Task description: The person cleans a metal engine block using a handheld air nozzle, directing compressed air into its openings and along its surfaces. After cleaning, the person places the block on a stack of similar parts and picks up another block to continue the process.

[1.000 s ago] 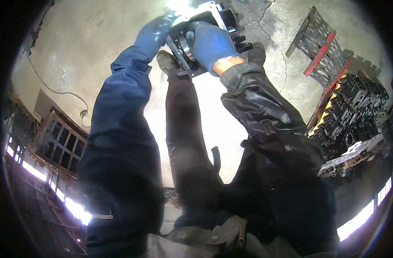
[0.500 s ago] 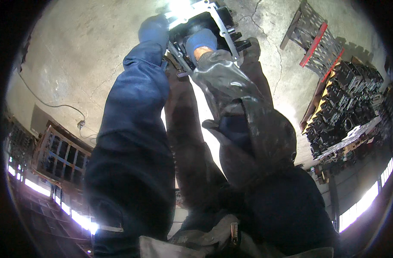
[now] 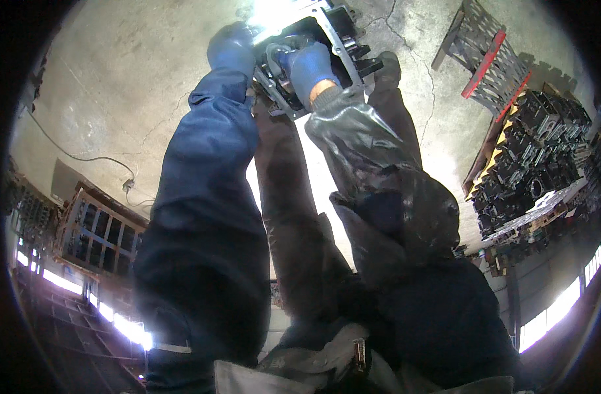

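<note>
A black metal housing (image 3: 343,26) with a pale machined rim (image 3: 333,36) lies at the top of the view, between my booted feet. My left hand (image 3: 231,49), in a blue glove, is closed at the housing's left edge; its fingertips are hard to see beside the glare. Inside the open frame is my right hand (image 3: 311,69), also blue-gloved, with a strip of bare wrist. Its fingers are curled toward the left inner side, next to a grey curved piece (image 3: 274,62). What they grip is hidden.
At right stands a rack of dark metal castings (image 3: 534,164), with a grey slatted panel with red edges (image 3: 488,56) behind it. To the left are a grid-sided metal crate (image 3: 100,233) and a cable (image 3: 84,159) on the cracked concrete floor (image 3: 136,79).
My right hand has shifted slightly right and turned inside the housing, and the grey curved piece now shows beside its fingers. My left hand stays at the left edge. The view has shifted a little.
</note>
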Available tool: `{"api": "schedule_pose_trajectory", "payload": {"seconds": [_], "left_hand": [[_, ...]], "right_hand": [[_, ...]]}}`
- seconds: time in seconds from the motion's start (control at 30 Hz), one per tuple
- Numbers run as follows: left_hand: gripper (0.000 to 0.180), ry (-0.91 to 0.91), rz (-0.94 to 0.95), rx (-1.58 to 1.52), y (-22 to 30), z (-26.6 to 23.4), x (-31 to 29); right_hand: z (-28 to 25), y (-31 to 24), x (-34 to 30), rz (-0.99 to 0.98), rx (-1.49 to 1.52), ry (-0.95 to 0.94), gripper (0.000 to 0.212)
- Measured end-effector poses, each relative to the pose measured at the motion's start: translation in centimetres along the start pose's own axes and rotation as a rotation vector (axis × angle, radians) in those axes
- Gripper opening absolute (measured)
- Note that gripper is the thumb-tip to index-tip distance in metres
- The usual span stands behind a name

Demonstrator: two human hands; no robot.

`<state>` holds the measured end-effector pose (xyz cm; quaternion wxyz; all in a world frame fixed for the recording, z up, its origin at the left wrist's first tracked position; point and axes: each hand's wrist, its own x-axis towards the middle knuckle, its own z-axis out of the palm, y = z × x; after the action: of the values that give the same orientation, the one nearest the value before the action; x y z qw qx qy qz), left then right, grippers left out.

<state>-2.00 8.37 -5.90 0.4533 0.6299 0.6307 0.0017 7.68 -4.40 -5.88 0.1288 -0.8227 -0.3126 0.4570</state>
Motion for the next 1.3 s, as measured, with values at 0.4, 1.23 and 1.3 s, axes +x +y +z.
{"api": "schedule_pose_trajectory", "payload": {"seconds": [0.4, 1.23, 1.3], "left_hand": [[0.043, 0.005, 0.197, 0.216, 0.1, -0.3, 0.0], [0.041, -0.018, 0.090, 0.188, 1.0, -0.6, -0.5], [0.033, -0.053, 0.048, 0.192, 0.9, -0.5, -0.4]], "right_hand": [[-7.3, -1.6, -4.9, 0.003, 0.426, -0.071, 0.040], [-5.8, -3.1, 2.4, -0.480, -0.751, -0.510, 0.030], [-6.5, -3.1, 2.0, -0.380, -0.545, -0.508, 0.027]]}}
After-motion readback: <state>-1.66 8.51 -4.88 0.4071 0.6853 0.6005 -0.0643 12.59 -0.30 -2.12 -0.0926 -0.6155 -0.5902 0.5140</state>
